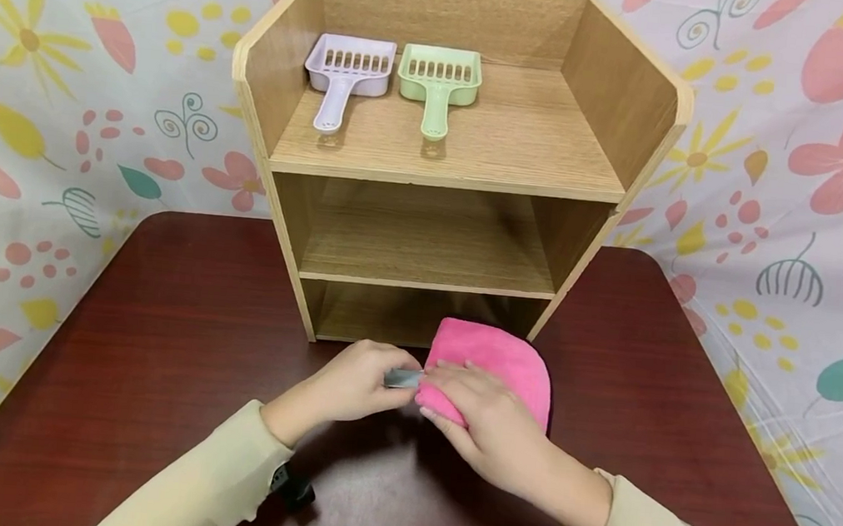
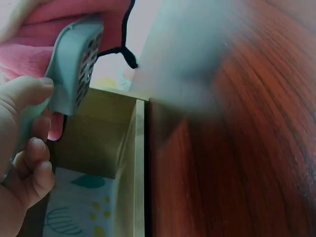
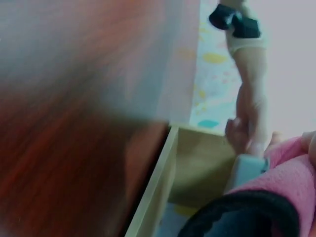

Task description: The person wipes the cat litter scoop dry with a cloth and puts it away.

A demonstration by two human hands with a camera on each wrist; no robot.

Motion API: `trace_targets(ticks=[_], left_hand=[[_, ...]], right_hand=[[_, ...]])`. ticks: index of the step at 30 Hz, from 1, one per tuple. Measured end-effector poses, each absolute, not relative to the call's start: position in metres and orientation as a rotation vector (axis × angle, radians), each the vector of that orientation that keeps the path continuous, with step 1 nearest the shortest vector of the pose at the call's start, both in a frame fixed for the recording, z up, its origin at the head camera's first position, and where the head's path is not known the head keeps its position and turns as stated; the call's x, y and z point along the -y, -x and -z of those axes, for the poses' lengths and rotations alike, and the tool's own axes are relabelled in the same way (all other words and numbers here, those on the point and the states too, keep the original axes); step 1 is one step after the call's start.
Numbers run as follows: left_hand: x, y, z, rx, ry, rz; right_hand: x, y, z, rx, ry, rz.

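Observation:
My left hand grips the handle of a grey-green slotted scoop, like a litter scoop. In the left wrist view the thumb and curled fingers wrap the handle, and the slots face right. A pink cloth with a dark edge lies against the scoop's far side. My right hand holds this cloth with curled fingers around the scoop's head, hiding much of it in the head view. The right wrist view shows the cloth's dark border near the camera, with part of the scoop beside it.
A wooden shelf unit stands behind the hands on a dark red table. On its top board, a lilac slotted scoop and a light green one sit side by side, handles forward. A flower-patterned sheet hangs behind.

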State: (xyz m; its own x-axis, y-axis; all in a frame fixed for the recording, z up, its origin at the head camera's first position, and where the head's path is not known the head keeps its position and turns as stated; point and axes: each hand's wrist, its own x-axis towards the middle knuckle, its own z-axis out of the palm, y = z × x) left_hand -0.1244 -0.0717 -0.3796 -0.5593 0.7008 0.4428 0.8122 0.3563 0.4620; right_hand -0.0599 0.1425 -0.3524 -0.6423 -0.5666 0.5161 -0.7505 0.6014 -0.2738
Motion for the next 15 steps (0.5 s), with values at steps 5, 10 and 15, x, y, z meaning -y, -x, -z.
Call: trace_targets(ticks=[5, 10, 15], left_hand=[[0.075, 0.124, 0.379, 2.384, 1.334, 1.090], [0.079, 0.124, 0.378, 2.371, 1.303, 1.121], [0.081, 0.123, 0.380, 2.368, 1.301, 1.143]], right_hand=[[-0.152, 0.062, 0.355, 2.453, -1.056, -0.505], [-0.165, 0.065, 0.355, 2.548, -1.134, -0.356], [-0.174, 0.067, 0.355, 2.596, -1.187, -0.217]])
